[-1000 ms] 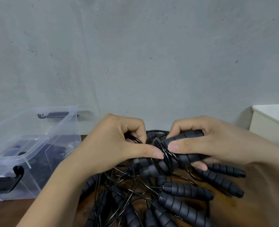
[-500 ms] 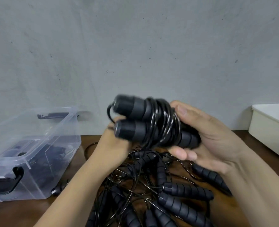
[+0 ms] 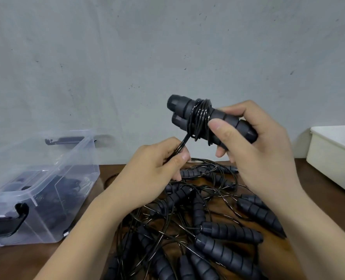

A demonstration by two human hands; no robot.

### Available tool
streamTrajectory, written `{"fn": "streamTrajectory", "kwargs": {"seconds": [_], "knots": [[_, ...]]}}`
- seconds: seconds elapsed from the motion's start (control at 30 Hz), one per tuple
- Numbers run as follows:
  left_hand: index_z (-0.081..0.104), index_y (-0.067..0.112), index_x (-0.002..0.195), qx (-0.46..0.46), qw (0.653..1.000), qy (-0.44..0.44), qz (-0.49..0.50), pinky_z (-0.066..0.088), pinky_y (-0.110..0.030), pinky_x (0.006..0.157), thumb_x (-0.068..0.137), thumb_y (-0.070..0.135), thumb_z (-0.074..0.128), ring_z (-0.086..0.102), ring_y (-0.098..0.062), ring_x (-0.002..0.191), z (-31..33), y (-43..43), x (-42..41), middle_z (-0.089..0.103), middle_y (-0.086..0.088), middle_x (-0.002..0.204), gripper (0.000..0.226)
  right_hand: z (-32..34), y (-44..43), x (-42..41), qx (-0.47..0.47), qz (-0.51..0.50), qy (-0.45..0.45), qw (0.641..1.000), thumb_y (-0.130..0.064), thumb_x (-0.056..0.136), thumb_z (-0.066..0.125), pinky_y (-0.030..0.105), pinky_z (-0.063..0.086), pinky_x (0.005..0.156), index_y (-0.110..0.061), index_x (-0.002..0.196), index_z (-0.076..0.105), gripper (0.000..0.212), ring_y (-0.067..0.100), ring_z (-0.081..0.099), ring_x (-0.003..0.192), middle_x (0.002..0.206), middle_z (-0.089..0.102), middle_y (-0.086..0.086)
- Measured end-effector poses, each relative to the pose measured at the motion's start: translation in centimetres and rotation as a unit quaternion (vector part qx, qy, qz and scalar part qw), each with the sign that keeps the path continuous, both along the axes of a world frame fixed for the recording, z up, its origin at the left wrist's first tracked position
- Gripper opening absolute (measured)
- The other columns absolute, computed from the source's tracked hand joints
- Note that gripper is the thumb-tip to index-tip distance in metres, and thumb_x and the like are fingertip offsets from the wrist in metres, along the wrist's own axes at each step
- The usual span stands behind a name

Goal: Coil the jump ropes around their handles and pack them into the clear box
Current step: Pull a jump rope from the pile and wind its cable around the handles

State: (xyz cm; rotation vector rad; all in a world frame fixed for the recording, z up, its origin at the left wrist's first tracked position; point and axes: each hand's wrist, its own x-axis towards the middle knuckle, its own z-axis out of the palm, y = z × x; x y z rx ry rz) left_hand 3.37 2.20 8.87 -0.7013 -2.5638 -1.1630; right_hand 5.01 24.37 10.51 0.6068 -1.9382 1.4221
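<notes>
Your right hand (image 3: 254, 142) is closed around a pair of black handles (image 3: 189, 114), held side by side above the table (image 3: 319, 190), their capped ends pointing up and left. Black cord (image 3: 201, 118) is coiled several turns around both handles, just beside your right thumb. Your left hand (image 3: 153, 174) sits lower, thumb and fingers pinched on the cord's loose strands, which run up taut to the coil. Below both hands lies a tangled pile of ropes (image 3: 208, 223) with ribbed black handles, spread over the brown table. The clear box (image 3: 46, 178) stands open at your left, dark items visible inside. A white tub (image 3: 335, 156) stands at the right edge.
</notes>
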Motion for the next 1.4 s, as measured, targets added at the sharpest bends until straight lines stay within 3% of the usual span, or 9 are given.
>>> {"fn": "streamTrajectory", "kwargs": {"seconds": [0.2,0.3,0.5,0.63,0.87,0.93,1.07,1.23,1.4], "knots": [[0.073,0.028,0.087,-0.004,0.999,0.0,0.035,0.042,-0.022,0.057,0.103,0.045,0.063,0.056,-0.004,0.055,0.6,-1.6,-0.1,0.063,0.01,0.061,0.026,-0.8,0.2,-1.2,0.196,-0.108,0.025,0.974,-0.045,0.102,0.068,0.027,0.05,0.076,-0.03,0.114,0.069,0.02,0.009,0.062,0.096,0.109,0.06,-0.011],[0.074,0.031,0.083,-0.026,0.998,0.024,0.043,0.054,-0.038,0.064,0.098,0.046,0.071,0.066,-0.012,0.066,0.7,-1.6,-0.2,0.072,0.008,0.071,0.021,-0.5,0.4,-1.3,0.237,-0.062,-0.065,0.967,-0.05,0.098,0.07,0.03,0.051,0.074,-0.037,0.103,0.068,0.014,0.008,0.064,0.084,0.1,0.063,-0.013],[0.071,0.018,0.069,0.009,1.0,-0.024,-0.009,0.033,-0.025,0.055,0.075,0.049,0.09,0.043,-0.01,0.054,1.0,-1.4,0.6,0.055,-0.006,0.057,0.037,1.0,2.2,-0.7,0.263,0.116,-0.235,0.929,-0.048,0.095,0.075,0.031,0.053,0.064,-0.03,0.102,0.074,0.019,0.015,0.067,0.059,0.077,0.071,-0.001],[0.065,0.02,0.062,0.054,0.994,-0.062,-0.074,0.03,-0.026,0.056,0.061,0.048,0.095,0.039,-0.013,0.057,0.9,-1.6,0.2,0.048,0.001,0.057,0.041,1.6,2.9,-0.6,0.217,0.217,-0.291,0.906,-0.036,0.095,0.076,0.027,0.047,0.054,-0.016,0.101,0.074,0.021,0.025,0.06,0.059,0.076,0.068,0.005],[0.048,0.004,0.067,0.205,0.967,-0.042,-0.148,0.021,-0.039,0.053,0.074,0.08,0.076,0.026,-0.03,0.056,0.2,-1.9,-0.4,0.035,-0.024,0.063,0.082,0.9,2.8,-0.7,0.09,0.386,-0.323,0.86,-0.029,0.099,0.076,0.026,0.03,0.045,-0.003,0.109,0.07,0.028,0.019,0.056,0.052,0.078,0.066,0.016],[0.041,-0.001,0.069,0.241,0.959,-0.042,-0.143,0.027,-0.032,0.05,0.084,0.075,0.071,0.032,-0.022,0.053,0.1,-1.9,-0.4,0.038,-0.015,0.061,0.083,0.8,2.2,-0.7,0.022,0.407,-0.305,0.861,-0.026,0.099,0.074,0.027,0.03,0.043,-0.003,0.107,0.068,0.025,0.017,0.057,0.051,0.079,0.069,0.013],[0.068,0.017,0.068,0.273,0.958,-0.059,-0.064,0.048,-0.027,0.066,0.101,0.013,0.06,0.053,-0.01,0.063,-0.8,-0.9,-1.0,0.057,0.005,0.066,0.034,0.5,1.2,-0.8,-0.097,0.394,-0.269,0.873,-0.028,0.096,0.069,0.023,0.035,0.043,-0.007,0.106,0.066,0.023,0.019,0.057,0.052,0.085,0.07,0.014],[0.063,0.02,0.074,0.251,0.961,-0.104,-0.046,0.032,-0.036,0.055,0.113,0.039,0.038,0.028,-0.014,0.049,-1.2,1.2,-0.8,0.03,0.005,0.056,0.05,0.4,1.1,-1.4,-0.149,0.312,-0.211,0.914,-0.034,0.094,0.071,0.026,0.036,0.045,-0.01,0.104,0.067,0.027,0.025,0.055,0.057,0.091,0.069,0.017],[0.066,0.02,0.09,0.133,0.988,-0.084,-0.008,0.031,-0.042,0.054,0.113,0.042,0.041,0.031,-0.016,0.053,-1.1,0.8,-0.7,0.034,0.01,0.058,0.041,0.2,1.1,-1.9,-0.108,0.173,-0.13,0.97,-0.033,0.092,0.075,0.03,0.044,0.047,-0.015,0.105,0.072,0.023,0.026,0.062,0.058,0.079,0.071,0.01]]}}
